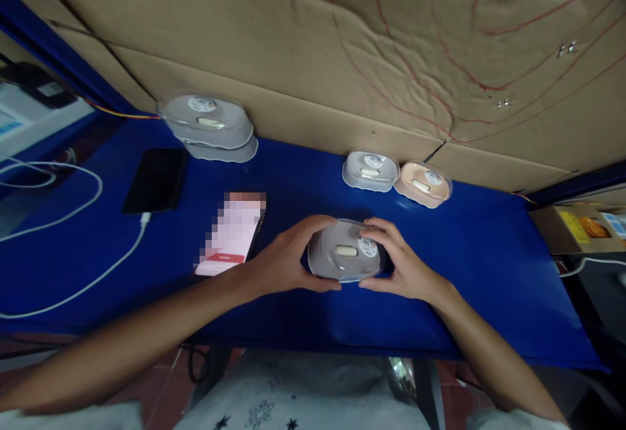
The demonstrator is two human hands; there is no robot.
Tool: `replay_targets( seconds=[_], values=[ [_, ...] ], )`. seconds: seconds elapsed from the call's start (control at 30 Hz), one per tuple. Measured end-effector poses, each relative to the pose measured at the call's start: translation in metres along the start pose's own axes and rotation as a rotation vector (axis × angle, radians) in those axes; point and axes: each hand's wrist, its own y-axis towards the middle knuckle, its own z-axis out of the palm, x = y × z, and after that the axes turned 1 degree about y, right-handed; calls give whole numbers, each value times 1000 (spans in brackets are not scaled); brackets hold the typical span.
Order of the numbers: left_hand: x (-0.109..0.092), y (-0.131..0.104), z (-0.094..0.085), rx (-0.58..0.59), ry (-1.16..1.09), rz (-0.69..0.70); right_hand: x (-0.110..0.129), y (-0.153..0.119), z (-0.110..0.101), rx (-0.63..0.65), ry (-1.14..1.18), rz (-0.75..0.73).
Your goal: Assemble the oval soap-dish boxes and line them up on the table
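Note:
Between my hands is a grey oval case under a clear plastic cover, with a pale oblong piece in its middle and a round white sticker at its right. My left hand grips its left end, thumb along the near side and fingers at the far side. The right end is in my right hand, its fingers curled over the far edge by the sticker. Beyond, against the cardboard, stand a similar grey case and a peach one, side by side. Further left, two grey cases are stacked.
A phone with a lit, blurred screen lies left of my left hand. Behind it a dark phone is plugged into a white cable. Cardboard walls the back of the blue table. A small box sits at the right.

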Motion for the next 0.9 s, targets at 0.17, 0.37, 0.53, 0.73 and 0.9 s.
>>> replay_targets(
  seconds=[0.17,0.37,0.53,0.73,0.9],
  values=[
    [4,2,6,104,124,59,-7,-21,-13,5,-136,39],
    [3,68,-15,52,525,111,-50,-118,-70,-180,-393,278],
    [19,118,-32,58,653,44,-120,-185,-123,-482,-632,445],
    [23,123,-14,35,581,91,-169,-161,-146,-509,-592,482],
    [12,127,-10,77,601,66,-166,-115,-135,-477,-588,449]
  ],
)
